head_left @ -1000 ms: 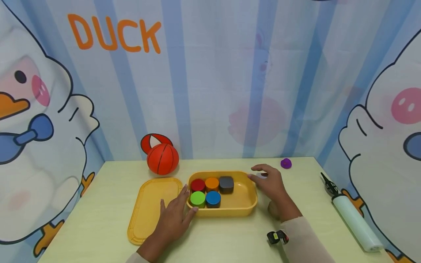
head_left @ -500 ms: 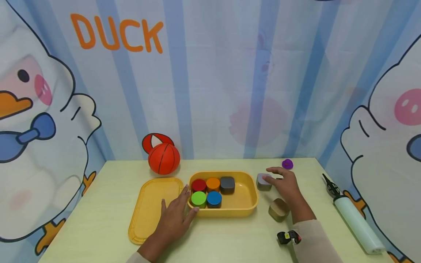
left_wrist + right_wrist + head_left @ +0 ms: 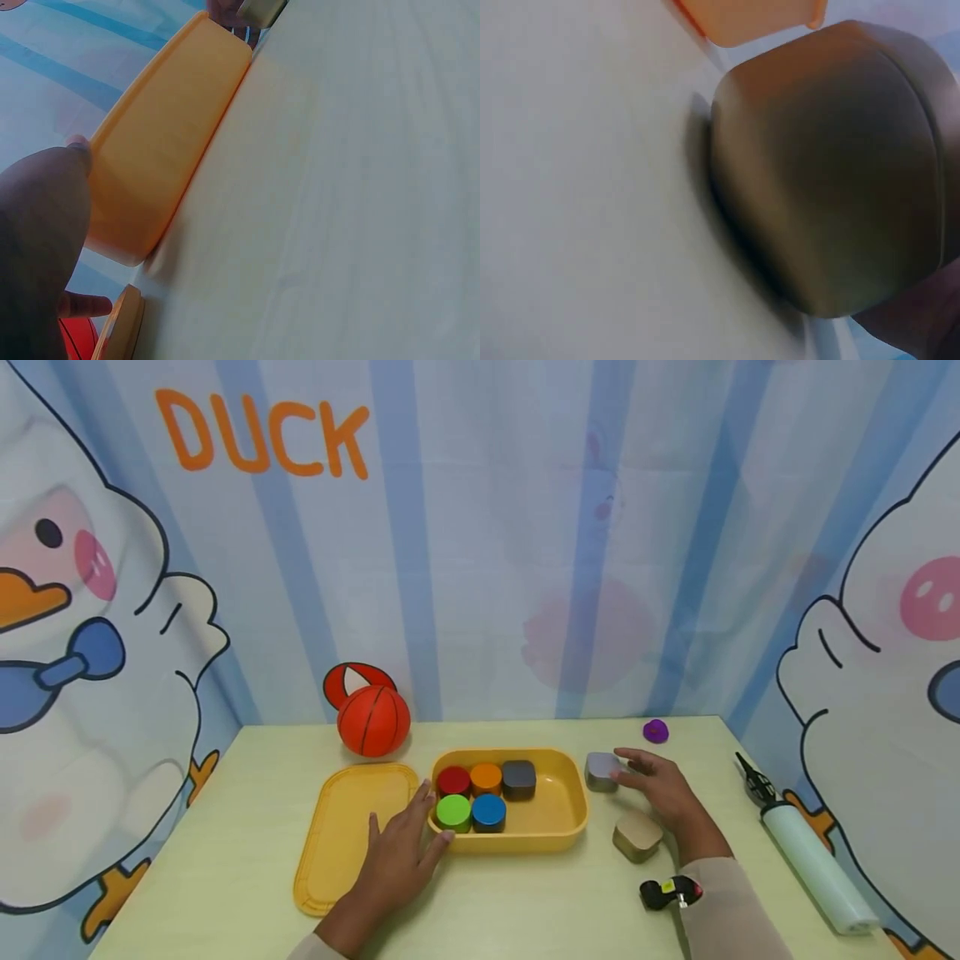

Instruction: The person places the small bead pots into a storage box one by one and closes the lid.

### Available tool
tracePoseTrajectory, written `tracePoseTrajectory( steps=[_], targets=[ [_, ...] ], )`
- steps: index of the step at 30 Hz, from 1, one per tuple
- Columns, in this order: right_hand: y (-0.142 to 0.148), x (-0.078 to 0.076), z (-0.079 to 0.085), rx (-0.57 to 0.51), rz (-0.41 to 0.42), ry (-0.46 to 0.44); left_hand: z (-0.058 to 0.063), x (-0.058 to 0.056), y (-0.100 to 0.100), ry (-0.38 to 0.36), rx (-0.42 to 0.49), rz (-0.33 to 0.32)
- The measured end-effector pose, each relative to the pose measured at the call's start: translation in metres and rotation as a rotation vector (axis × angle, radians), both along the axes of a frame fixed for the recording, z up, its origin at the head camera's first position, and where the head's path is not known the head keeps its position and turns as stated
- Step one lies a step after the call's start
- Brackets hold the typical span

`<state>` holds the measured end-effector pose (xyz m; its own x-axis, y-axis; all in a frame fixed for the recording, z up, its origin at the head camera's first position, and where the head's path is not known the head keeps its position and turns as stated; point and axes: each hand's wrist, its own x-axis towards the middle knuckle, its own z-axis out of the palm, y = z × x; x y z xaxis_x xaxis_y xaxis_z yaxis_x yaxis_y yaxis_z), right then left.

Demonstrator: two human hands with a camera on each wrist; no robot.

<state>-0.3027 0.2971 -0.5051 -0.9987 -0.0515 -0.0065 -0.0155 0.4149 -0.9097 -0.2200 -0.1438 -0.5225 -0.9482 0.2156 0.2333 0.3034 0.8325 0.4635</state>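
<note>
A yellow plastic box (image 3: 558, 842) stands mid-table, holding a red (image 3: 453, 782), an orange (image 3: 486, 780), a green (image 3: 453, 812) and a blue round-topped piece (image 3: 488, 812), plus a dark grey rounded-square piece (image 3: 518, 780). My left hand (image 3: 397, 856) touches the box's left end with fingers extended; in the left wrist view its thumb (image 3: 79, 150) lies at the rim. Right of the box, my right hand (image 3: 667, 789) is beside a light grey rounded-square block (image 3: 602, 772), thumb at its right side, fingers spread. A tan block (image 3: 637, 837) sits nearer, large in the right wrist view.
The yellow lid (image 3: 352, 839) lies left of the box, partly under the left hand. Behind it are a red ball (image 3: 373, 721) and a red-and-white piece (image 3: 358, 677). A purple knob (image 3: 656, 732) is at the back right, a pale green hand pump (image 3: 817, 868) along the right edge.
My right hand has moved right, from the box's right end to the light grey block, then slightly farther right, uncovering more of both blocks. The left hand stays at the box.
</note>
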Motion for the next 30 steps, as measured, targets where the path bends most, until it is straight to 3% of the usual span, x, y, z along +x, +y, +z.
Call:
tracePoseTrajectory(
  steps=[16, 30],
  targets=[
    [0.003, -0.004, -0.013, 0.031, -0.007, -0.003, 0.002, -0.001, 0.001, -0.032, 0.004, 0.007],
    [-0.001, 0.0, -0.018, 0.089, -0.021, 0.111, 0.0, -0.001, 0.001, -0.016, 0.006, 0.007]
  ],
)
